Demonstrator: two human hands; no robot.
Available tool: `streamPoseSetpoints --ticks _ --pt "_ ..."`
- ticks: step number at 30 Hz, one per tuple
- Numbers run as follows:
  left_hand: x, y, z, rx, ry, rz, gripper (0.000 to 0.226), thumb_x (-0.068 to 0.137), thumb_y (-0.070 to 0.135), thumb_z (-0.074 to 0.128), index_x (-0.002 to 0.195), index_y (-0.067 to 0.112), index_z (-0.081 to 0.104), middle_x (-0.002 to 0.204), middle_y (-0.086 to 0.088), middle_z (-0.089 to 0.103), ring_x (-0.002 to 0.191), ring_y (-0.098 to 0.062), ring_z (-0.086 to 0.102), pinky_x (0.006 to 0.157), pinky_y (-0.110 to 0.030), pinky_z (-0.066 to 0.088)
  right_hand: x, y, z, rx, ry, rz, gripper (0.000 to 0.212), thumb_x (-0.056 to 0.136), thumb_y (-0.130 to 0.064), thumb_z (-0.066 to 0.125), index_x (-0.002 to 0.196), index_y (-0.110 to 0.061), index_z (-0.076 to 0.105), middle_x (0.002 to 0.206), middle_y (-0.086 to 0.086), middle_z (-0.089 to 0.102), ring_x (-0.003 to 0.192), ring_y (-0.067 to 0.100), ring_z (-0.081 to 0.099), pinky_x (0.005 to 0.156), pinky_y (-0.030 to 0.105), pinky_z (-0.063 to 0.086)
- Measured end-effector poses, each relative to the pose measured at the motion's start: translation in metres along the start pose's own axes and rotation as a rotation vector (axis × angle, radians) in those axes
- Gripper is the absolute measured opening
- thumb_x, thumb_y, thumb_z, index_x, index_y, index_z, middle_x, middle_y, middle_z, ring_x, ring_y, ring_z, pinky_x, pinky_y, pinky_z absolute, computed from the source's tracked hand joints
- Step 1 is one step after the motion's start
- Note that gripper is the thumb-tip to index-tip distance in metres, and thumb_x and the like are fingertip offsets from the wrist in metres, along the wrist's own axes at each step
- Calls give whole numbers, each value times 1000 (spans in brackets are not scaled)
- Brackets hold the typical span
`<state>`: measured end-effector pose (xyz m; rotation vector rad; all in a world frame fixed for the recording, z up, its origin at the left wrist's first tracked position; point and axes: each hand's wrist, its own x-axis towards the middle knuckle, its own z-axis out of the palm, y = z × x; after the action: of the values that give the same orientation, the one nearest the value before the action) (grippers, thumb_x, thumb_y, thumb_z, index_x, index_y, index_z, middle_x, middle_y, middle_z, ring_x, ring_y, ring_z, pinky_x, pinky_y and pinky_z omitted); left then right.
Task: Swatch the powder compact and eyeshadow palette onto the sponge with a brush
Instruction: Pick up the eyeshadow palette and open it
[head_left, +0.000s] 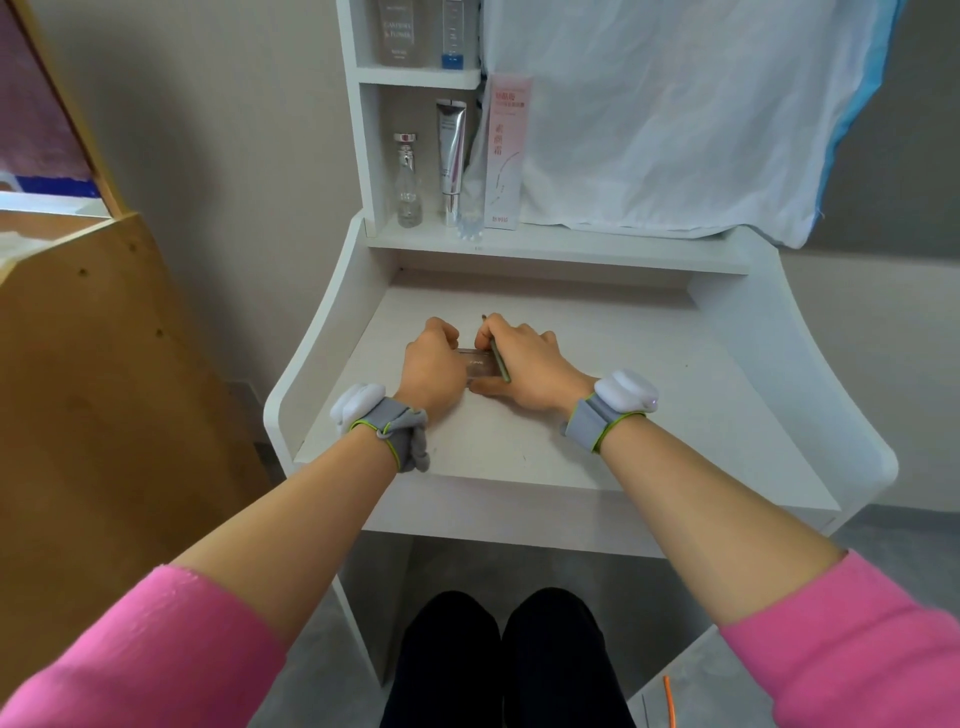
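A small flat case with a clear pinkish lid (477, 362), either the compact or the palette, lies on the white desk (649, 415) between both hands. My left hand (435, 364) grips its left edge with curled fingers. My right hand (524, 364) holds its right side and also pinches a thin green-handled brush (500, 362), whose tip pokes out beyond the fingers. The case looks closed. No sponge is visible; the hands hide whatever lies beneath them.
On the shelf behind stand a glass perfume bottle (408, 182), a silver tube (451, 161), a clear spiky item (470, 221) and a pink box (505, 150). A white cloth (675, 114) covers the back. A wooden panel (104, 364) stands left.
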<state>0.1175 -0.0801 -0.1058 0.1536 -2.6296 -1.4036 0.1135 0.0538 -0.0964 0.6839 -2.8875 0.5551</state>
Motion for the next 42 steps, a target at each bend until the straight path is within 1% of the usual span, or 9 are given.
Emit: streamPoseSetpoints --ticks 7,11,14,17,22,27,33,38,42 --pt "5 -1 1 -97 42 -66 30 95 12 39 120 8 55 118 -12 61 106 -29 56 80 -29 42 -5 1 1 5 44 -17 42 83 -37 70 106 -14 42 92 -6 53 92 26 53 84 40 31" --pt "6 2 0 -254 74 -144 24 92 19 41 105 9 58 111 -15 66 106 -35 59 93 -43 49 -11 -1 -4 63 94 -29 42 82 -34 72 105 -13 43 90 -5 54 88 24 51 87 40 32" --pt "5 7 -2 -434 65 -217 22 90 21 42 88 6 58 97 -22 65 95 -37 62 84 -49 53 -16 -4 -14 131 165 -56 42 81 -36 73 103 -15 44 93 -4 56 91 24 52 89 40 34" --pt "-5 21 -4 -825 -15 -340 37 100 22 34 71 7 50 72 -16 58 66 -30 56 56 -35 47 -21 -11 -23 203 211 -81 41 81 -31 74 105 -12 48 95 -1 59 94 25 54 91 41 38" --pt "-17 35 -11 -1280 -351 -533 59 102 45 23 91 -2 57 71 -17 69 77 -29 60 68 -38 50 -28 -18 -35 222 234 -114 42 78 -27 77 105 -12 48 94 -3 58 90 21 53 89 44 43" --pt "-24 42 -13 -1309 -498 -534 68 100 52 23 96 -5 59 75 -19 71 83 -30 61 75 -40 50 -37 -17 -42 205 201 -125 41 79 -25 76 106 -12 48 97 -3 58 92 18 50 90 44 42" --pt "-35 46 -8 -1330 -519 -534 65 99 52 27 101 -5 58 98 -21 64 87 -30 61 82 -40 48 -46 -10 -50 271 206 -130 30 89 -31 66 105 -10 51 96 2 64 84 21 57 78 34 45" --pt "-39 50 -3 -1259 -584 -490 63 98 54 25 102 2 61 89 -18 66 77 -27 58 71 -35 46 -47 -5 -59 394 328 -65 16 97 -27 55 93 -12 54 85 4 66 75 23 66 69 35 50" --pt "-42 52 0 -1214 -671 -461 69 97 58 26 105 0 61 87 -20 66 71 -27 58 70 -33 47 -44 2 -64 319 439 -71 16 98 -24 51 94 -9 57 83 -4 63 77 3 58 70 30 46"
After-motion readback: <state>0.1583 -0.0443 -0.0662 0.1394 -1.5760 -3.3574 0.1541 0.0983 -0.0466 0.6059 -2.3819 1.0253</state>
